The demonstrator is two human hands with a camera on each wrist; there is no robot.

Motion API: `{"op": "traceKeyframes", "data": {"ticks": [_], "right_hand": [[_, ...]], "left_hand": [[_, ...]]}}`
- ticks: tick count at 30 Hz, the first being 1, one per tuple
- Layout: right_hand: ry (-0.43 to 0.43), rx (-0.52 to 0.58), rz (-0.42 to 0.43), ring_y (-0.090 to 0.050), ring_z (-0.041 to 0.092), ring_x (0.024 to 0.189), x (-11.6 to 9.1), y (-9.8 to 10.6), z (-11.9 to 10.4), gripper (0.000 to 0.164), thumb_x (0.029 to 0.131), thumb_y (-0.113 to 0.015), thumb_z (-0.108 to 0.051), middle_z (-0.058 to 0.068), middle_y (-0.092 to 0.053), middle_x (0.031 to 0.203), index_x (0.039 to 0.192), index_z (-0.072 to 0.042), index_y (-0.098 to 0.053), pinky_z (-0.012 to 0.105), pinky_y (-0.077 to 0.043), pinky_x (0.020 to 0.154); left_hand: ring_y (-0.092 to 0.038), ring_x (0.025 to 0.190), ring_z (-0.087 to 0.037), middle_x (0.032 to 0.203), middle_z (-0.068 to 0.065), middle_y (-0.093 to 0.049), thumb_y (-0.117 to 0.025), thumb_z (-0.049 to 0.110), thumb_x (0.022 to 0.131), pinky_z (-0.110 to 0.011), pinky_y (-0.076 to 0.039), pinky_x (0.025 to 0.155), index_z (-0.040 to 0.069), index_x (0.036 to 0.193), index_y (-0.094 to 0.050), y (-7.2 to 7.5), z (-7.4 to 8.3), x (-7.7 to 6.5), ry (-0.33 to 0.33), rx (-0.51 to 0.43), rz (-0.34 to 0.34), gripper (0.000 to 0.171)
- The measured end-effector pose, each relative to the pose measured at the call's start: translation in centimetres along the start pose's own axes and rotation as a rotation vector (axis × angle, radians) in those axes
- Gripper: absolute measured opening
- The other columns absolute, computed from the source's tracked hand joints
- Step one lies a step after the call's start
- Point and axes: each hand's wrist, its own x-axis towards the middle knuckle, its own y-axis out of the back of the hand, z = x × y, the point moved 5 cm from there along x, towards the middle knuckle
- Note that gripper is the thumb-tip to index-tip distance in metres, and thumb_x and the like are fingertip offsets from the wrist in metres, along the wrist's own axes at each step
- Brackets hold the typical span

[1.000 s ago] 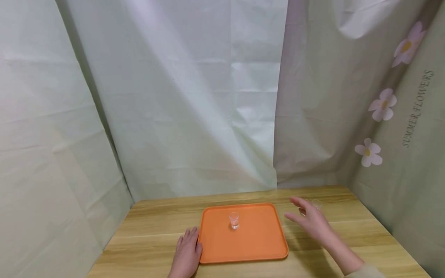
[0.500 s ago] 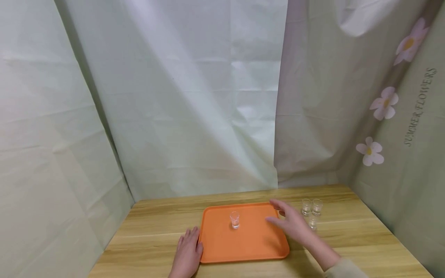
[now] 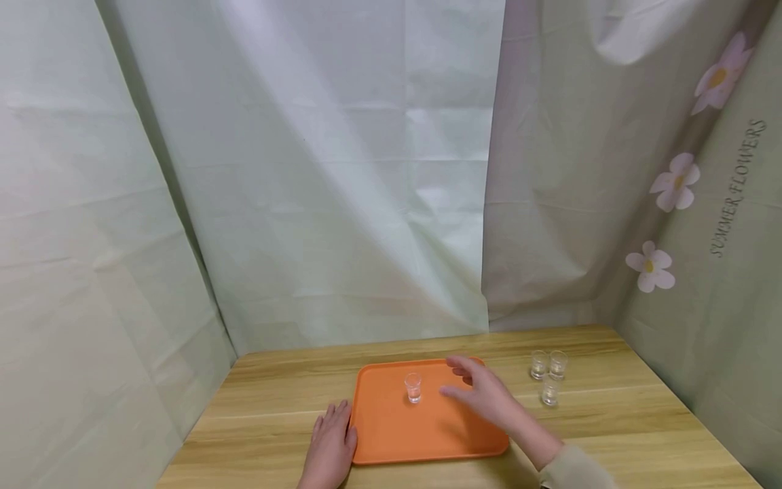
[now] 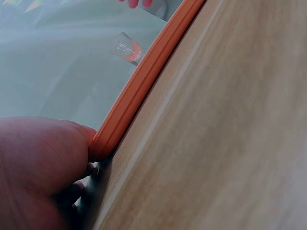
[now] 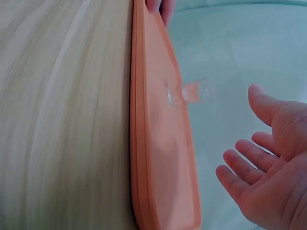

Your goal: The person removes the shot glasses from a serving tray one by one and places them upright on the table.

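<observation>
An orange tray [image 3: 391,435] lies on the wooden table, with a small clear shot glass [image 3: 413,390] standing upright on its back half. My left hand [image 3: 330,443] rests at the tray's left edge, fingers laid forward. In the left wrist view its thumb [image 4: 72,143] touches the tray's corner. Over the right half of the tray hovers my right hand [image 3: 485,395], thumb and fingers spread toward the glass. The right wrist view shows the palm [image 5: 280,187] holding nothing, apart from the glass [image 5: 196,91].
Three more clear shot glasses [image 3: 550,392] stand close together on the table [image 3: 611,414], right of the tray. Pale curtains [image 3: 342,204] hang behind and on both sides; the right one bears printed flowers [image 3: 650,266].
My right hand has moved left from in front of the group of glasses to over the tray, uncovering those glasses. The left hand and the glass on the tray stay put.
</observation>
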Motion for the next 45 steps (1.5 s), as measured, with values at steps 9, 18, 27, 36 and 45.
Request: {"op": "traceKeyframes", "data": {"ticks": [9,18,27,36,45], "right_hand": [[0.042,0.034,-0.067,-0.063,0.045,0.136,0.9,-2.1,-0.4,0.065,0.099,-0.086,-0.022,0.025,-0.064,0.149,0.153,0.004,-0.059,0.062,-0.051,0.115],[0.015,0.078,-0.127,-0.062,0.045,0.137,1.5,-4.2,-0.7,0.068,0.101,-0.085,-0.027,0.024,-0.062,0.153,0.156,0.002,-0.057,0.064,-0.051,0.114],[0.004,0.103,-0.120,-0.065,0.045,0.133,2.1,-6.0,0.0,0.065,0.099,-0.086,-0.022,0.023,-0.064,0.150,0.152,0.005,-0.059,0.062,-0.055,0.109],[0.000,0.071,-0.104,-0.069,0.042,0.126,2.3,-6.9,0.2,0.059,0.099,-0.086,-0.019,0.020,-0.067,0.144,0.149,0.002,-0.063,0.060,-0.059,0.104],[-0.001,0.052,-0.064,-0.073,0.034,0.114,2.7,-7.3,0.6,0.053,0.100,-0.085,-0.017,0.012,-0.072,0.129,0.144,0.003,-0.066,0.053,-0.062,0.097]], "left_hand": [[-0.045,0.149,-0.059,0.153,-0.033,-0.058,-0.068,0.004,0.104,-0.075,-0.029,0.124,-0.013,0.145,-0.062,0.3,0.2,0.0,0.016,0.019,-0.062,0.045],[-0.045,0.149,-0.059,0.152,-0.034,-0.059,-0.069,0.004,0.103,-0.075,-0.030,0.123,-0.012,0.145,-0.062,0.4,0.2,0.0,0.021,0.029,-0.067,0.046],[-0.045,0.149,-0.058,0.153,-0.033,-0.059,-0.068,0.004,0.103,-0.075,-0.030,0.123,-0.012,0.145,-0.062,0.3,0.0,-0.1,0.016,0.026,-0.058,0.046],[-0.045,0.149,-0.058,0.153,-0.033,-0.059,-0.068,0.005,0.103,-0.074,-0.030,0.124,-0.012,0.146,-0.062,0.3,0.1,-0.1,0.016,0.035,-0.058,0.046],[-0.045,0.149,-0.058,0.153,-0.033,-0.059,-0.068,0.004,0.103,-0.074,-0.030,0.124,-0.012,0.146,-0.062,0.4,0.4,0.0,0.010,0.032,-0.058,0.046]]}}
